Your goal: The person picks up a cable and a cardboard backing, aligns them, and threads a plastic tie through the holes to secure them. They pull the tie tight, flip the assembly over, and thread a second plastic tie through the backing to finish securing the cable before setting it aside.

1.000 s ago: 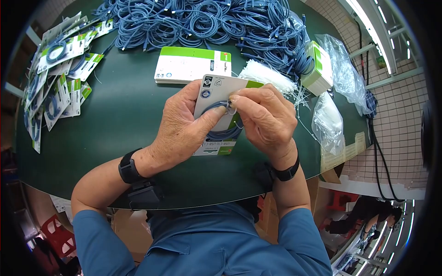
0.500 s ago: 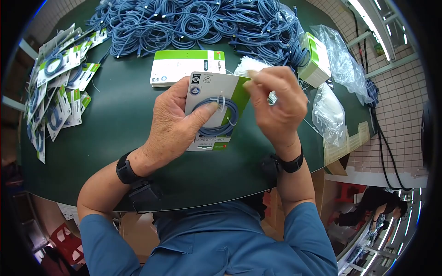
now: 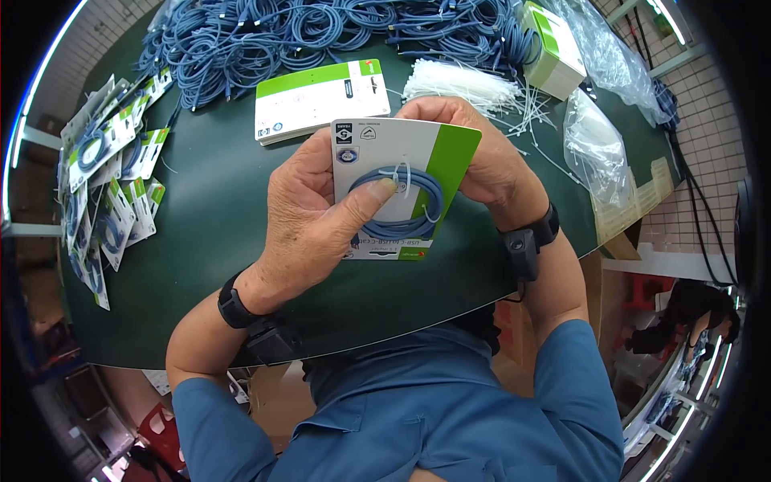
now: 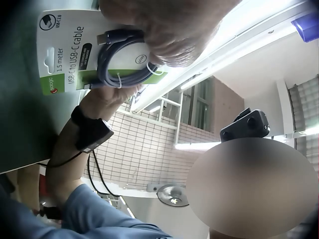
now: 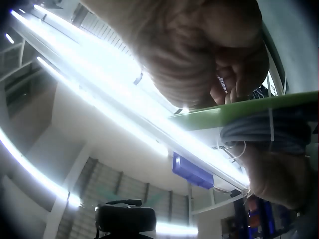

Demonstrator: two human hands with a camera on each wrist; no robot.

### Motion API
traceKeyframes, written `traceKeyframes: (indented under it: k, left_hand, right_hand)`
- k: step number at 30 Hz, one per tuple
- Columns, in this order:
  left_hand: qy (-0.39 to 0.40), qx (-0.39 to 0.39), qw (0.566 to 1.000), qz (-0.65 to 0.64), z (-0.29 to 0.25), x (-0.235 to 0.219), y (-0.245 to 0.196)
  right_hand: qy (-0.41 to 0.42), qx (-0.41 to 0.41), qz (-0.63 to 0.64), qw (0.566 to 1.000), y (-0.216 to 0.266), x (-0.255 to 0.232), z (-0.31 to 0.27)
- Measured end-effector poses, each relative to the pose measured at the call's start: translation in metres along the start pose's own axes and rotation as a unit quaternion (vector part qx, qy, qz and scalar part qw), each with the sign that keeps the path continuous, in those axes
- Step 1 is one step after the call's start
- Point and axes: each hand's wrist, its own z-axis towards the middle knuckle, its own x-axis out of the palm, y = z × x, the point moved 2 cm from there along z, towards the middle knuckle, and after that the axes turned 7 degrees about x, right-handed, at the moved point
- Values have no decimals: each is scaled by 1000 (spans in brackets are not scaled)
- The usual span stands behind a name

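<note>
A white and green card (image 3: 454,153) bears a coiled blue cable (image 3: 430,193) fastened by white ties. My left hand (image 3: 309,213) grips the card's left side, its thumb over the coil and ties. Behind the card's right edge is my right hand (image 3: 502,165), its fingertips hidden by the card in the head view. In the left wrist view the printed face of the card (image 4: 65,50) shows the cable (image 4: 107,64) looped against it. The right wrist view shows my right hand (image 5: 199,55) with fingers bent beside the card's green edge (image 5: 224,113); contact is unclear.
Coiled cables (image 3: 321,32) are heaped at the back. A card stack (image 3: 321,100) lies behind my hands, with white ties (image 3: 458,84) to its right. Finished-looking carded cables (image 3: 104,169) pile at left. A card box (image 3: 554,52) and plastic bags (image 3: 594,149) are at right.
My right hand has left the ties on the card's front and moved behind its right edge. My left hand keeps its grip on the card. The head view has shifted.
</note>
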Motion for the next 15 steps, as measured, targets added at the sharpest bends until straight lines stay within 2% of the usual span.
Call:
traceKeyframes:
  k: [8,12,15]
  left_hand:
    - [4,-5,1000,11,0,-2,4]
    - [6,-6,1000,22,0,-2,5]
    - [3,4,1000,17,-1,2,3]
  right_hand:
    - [41,-32,-22,998,-2,-9,4]
    - [57,-19,-47,997,-2,-10,5]
    - [-19,-74,-113,991,-2,-16,11]
